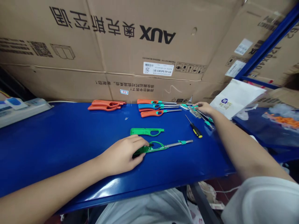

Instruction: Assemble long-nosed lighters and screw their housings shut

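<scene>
The green lighter [167,146] juts rightward from the left grip [127,152] clamped on it; right grip [204,108] unclear.

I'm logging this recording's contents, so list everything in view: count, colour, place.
Table: 1, blue, centre
Cardboard packaging: count unclear, brown, behind table
Frame: 1, blue, upper right
Casing: 1, white, far left
Handles: at least 2, orange, rear left
Lighters: about 4, orange and blue, rear centre
Small bits: about 2, whitish, mid-table
Metal tube parts: several, silver and teal, rear right
Screwdriver: 1, black and yellow, right of centre
Half-shell: 1, green, centre
Open lighter: 1, green, front centre
Bag: 1, white, rear right
Loose pieces: uncounted, orange, far right
Floor clutter: uncounted, pale, below table
Clothing: 2 areas, pale, bottom
Left hand: 1, bare, holding open lighter
Right hand: 1, bare, at metal tube parts
</scene>
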The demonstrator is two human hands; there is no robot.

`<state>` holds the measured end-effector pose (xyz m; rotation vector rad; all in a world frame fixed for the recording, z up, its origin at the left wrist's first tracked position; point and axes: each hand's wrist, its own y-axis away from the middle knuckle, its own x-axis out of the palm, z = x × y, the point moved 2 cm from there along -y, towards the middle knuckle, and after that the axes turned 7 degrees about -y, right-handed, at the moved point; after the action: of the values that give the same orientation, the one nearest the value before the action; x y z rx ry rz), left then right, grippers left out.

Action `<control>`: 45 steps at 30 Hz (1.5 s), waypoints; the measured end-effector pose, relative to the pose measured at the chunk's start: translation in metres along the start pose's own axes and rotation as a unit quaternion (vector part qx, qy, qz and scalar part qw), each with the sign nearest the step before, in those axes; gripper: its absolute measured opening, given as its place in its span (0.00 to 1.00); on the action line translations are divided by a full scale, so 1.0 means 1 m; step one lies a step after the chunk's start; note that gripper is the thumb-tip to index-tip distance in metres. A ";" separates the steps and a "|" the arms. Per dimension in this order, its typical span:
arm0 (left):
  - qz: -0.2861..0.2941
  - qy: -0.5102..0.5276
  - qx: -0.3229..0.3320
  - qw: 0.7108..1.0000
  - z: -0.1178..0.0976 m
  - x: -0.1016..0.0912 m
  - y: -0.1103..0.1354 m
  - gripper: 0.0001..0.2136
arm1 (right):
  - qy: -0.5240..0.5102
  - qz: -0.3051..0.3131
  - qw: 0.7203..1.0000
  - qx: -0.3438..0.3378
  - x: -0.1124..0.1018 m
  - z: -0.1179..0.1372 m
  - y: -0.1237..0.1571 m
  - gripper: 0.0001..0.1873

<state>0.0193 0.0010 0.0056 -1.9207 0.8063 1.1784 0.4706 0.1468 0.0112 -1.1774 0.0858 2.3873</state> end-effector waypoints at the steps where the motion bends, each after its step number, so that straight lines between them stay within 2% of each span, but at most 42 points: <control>1: -0.001 0.001 0.002 1.000 0.000 0.000 0.000 0.12 | -0.011 -0.007 1.000 -0.004 -0.001 0.000 0.001 0.06; 7: 0.003 0.005 0.006 1.000 0.001 0.000 0.000 0.12 | -0.082 -0.062 0.994 -0.027 -0.010 0.009 0.003 0.13; 11: 0.005 0.004 0.011 1.000 0.001 0.000 0.000 0.12 | -0.143 -0.065 0.987 -0.044 -0.013 0.023 0.010 0.13; 14: 0.004 0.008 0.013 1.000 0.001 0.000 0.000 0.12 | -0.205 -0.053 0.976 -0.058 -0.011 0.043 0.025 0.12; 16: 0.007 0.012 0.009 1.000 0.002 0.001 0.000 0.12 | -0.251 -0.003 0.966 -0.065 -0.006 0.061 0.043 0.11; 20: 0.015 0.012 -0.008 1.000 0.004 0.002 0.000 0.13 | -0.311 0.150 0.935 -0.081 0.012 0.099 0.092 0.12; 22: 0.017 0.009 -0.014 1.000 0.004 0.001 0.000 0.14 | -0.361 0.308 0.877 -0.074 0.025 0.114 0.119 0.14; 23: 0.019 0.008 -0.016 1.000 0.005 0.001 0.000 0.15 | -0.357 0.356 0.861 -0.072 0.032 0.119 0.131 0.14; 24: 0.020 0.008 -0.019 1.000 0.005 0.000 0.000 0.15 | -0.337 0.382 0.857 -0.080 0.038 0.122 0.140 0.13; 26: 0.020 0.010 -0.022 1.000 0.004 -0.001 0.000 0.16 | -0.274 0.402 0.864 -0.129 0.048 0.125 0.152 0.12; 29: -0.005 0.017 -0.031 0.999 0.004 -0.001 -0.001 0.15 | -0.220 0.386 0.863 -0.240 0.058 0.124 0.161 0.12; 32: -0.058 0.023 -0.055 0.997 0.006 0.000 -0.002 0.11 | -0.242 0.358 0.848 -0.307 0.059 0.126 0.170 0.13; 34: -0.081 0.024 -0.064 0.994 0.008 0.001 -0.003 0.10 | -0.227 0.369 0.834 -0.342 0.055 0.131 0.180 0.12; 37: -0.087 0.028 -0.064 0.994 0.010 0.004 -0.004 0.08 | -0.179 0.399 0.806 -0.398 0.050 0.139 0.195 0.09; 40: -0.081 0.036 -0.057 0.994 0.010 0.006 -0.004 0.08 | -0.161 0.407 0.791 -0.428 0.050 0.139 0.202 0.09; 45: -0.061 0.045 -0.057 0.996 0.009 0.008 -0.004 0.09 | -0.153 0.425 0.786 -0.422 0.052 0.128 0.199 0.09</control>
<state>0.0213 0.0095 -0.0038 -2.0976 0.6710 1.0903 0.2626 0.0237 0.0226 -1.2122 -0.8171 3.5932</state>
